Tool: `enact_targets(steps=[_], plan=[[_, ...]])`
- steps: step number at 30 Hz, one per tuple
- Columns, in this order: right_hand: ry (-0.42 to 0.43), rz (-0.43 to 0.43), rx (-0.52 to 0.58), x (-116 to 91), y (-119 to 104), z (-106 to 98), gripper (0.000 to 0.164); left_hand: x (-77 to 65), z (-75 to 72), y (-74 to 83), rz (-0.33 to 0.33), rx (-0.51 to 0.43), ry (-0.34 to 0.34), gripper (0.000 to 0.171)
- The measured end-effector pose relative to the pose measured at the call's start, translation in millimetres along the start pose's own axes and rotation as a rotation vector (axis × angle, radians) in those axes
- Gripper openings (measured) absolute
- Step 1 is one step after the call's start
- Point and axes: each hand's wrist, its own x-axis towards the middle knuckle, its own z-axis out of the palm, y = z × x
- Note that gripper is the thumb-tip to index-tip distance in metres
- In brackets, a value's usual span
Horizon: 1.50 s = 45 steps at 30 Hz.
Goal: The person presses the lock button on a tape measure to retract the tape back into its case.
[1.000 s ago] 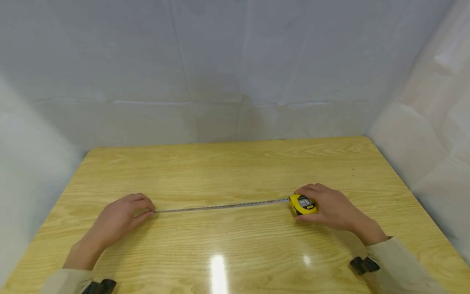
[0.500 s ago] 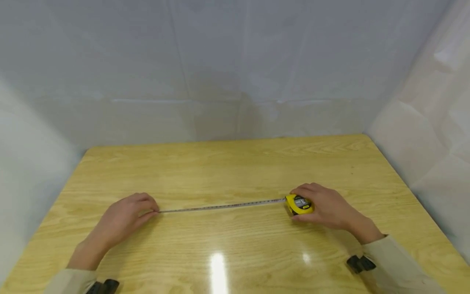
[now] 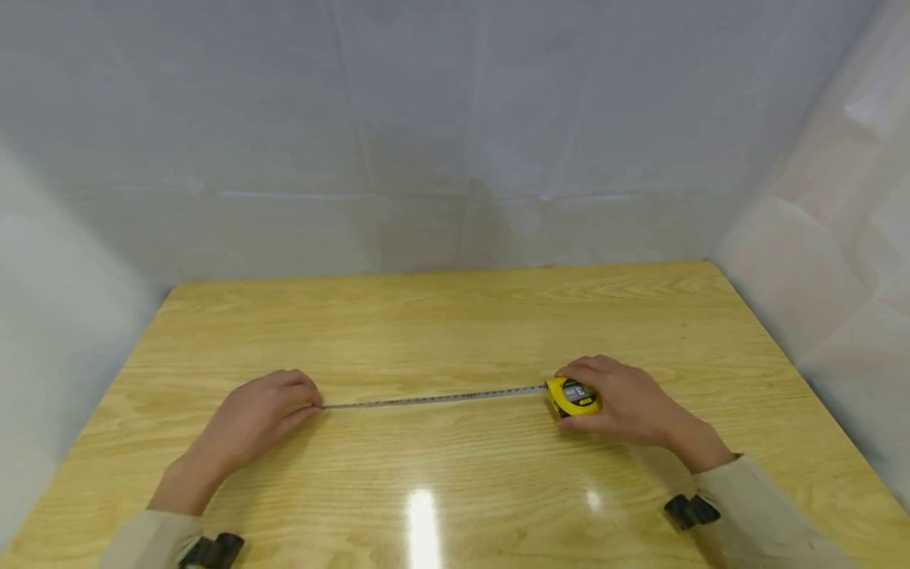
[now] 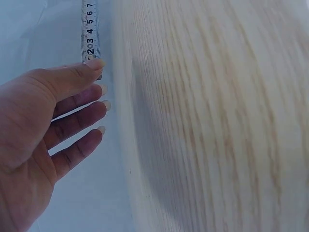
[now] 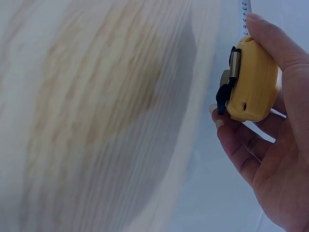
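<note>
The tape measure [image 3: 572, 397] is held over the desk [image 3: 455, 332], with its blade [image 3: 434, 398] in a near-straight span between the two hands. Left hand [image 3: 266, 411]: the grip pinches the free end of the blade; numerals 2 to 7 are legible next to it. Right hand [image 3: 633, 399]: the grip is curled round the yellow case [image 5: 253, 82] at the opposite end. Judged status: extension is at least partly complete. Judged remainder: return of the blade into the case; whether further extension is due cannot be determined.

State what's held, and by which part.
Left hand pinches the thin white measuring strip by its free end; right hand grips the rounded yellow case by opposite sides.
</note>
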Motion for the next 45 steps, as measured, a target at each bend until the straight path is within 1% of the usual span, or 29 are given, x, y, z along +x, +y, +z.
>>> enact_targets(steps=[4, 8, 13, 21, 30, 38, 45], plan=[[-0.004, -0.007, 0.0, 2.4, -3.6, -0.8, 0.069, 1.1, 3.4, -0.7, 0.001, -0.003, 0.003, 0.012], [-0.009, -0.006, -0.01, 4.3, -6.0, -0.9, 0.068, 4.5, 6.1, -0.2, 0.017, -0.007, 0.021, 0.012], [0.006, -0.013, -0.025, 6.5, -7.9, 0.7, 0.068, 10.9, 9.5, 1.9, 0.041, -0.021, 0.041, 0.012], [0.016, -0.023, -0.017, 7.4, -9.1, 2.5, 0.069, 13.5, 9.9, 8.3, 0.021, -0.026, 0.014, 0.013], [0.027, -0.042, -0.01, 9.1, -12.0, 2.3, 0.068, 18.0, 10.7, 15.0, 0.048, -0.023, 0.035, 0.012], [0.026, -0.055, -0.012, 13.4, -14.0, 4.9, 0.068, 24.7, 12.4, 20.9, 0.048, -0.016, 0.012, 0.01], [0.027, -0.066, -0.01, 17.6, -16.5, 7.1, 0.066, 30.7, 14.2, 25.5, 0.05, -0.025, 0.009, 0.008]])
